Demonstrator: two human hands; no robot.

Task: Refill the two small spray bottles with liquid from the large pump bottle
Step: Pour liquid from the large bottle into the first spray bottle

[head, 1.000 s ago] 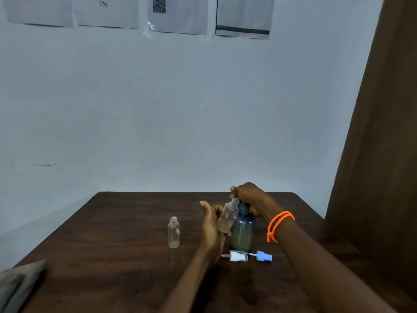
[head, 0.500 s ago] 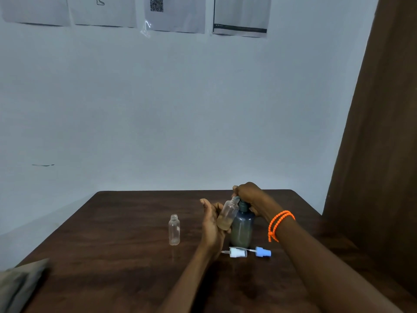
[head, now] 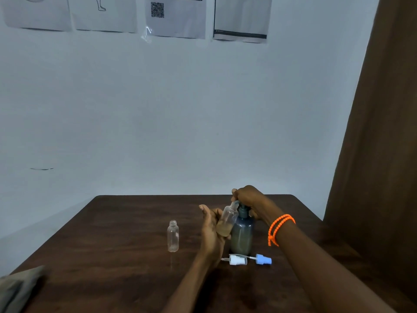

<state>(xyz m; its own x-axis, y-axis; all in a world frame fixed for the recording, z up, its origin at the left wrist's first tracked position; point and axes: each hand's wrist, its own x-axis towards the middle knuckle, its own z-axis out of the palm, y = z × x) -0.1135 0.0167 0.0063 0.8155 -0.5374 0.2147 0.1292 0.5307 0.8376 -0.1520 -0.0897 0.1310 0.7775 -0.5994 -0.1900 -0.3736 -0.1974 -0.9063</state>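
Observation:
The large dark pump bottle stands on the brown table. My right hand rests on top of its pump head, fingers curled over it. My left hand holds a small clear spray bottle tilted, its mouth right under the pump spout; yellowish liquid fills its lower part. A second small clear bottle stands upright and uncapped to the left, apart from both hands. Two spray caps lie in front of the pump bottle, a white cap and a blue cap.
A grey cloth lies at the table's near left corner. A brown curtain hangs at the right. Printed sheets are taped to the white wall behind the table. An orange bead bracelet circles my right wrist.
Hands and bottles hold the same pose; my right hand stays on the pump. The view has shifted only slightly.

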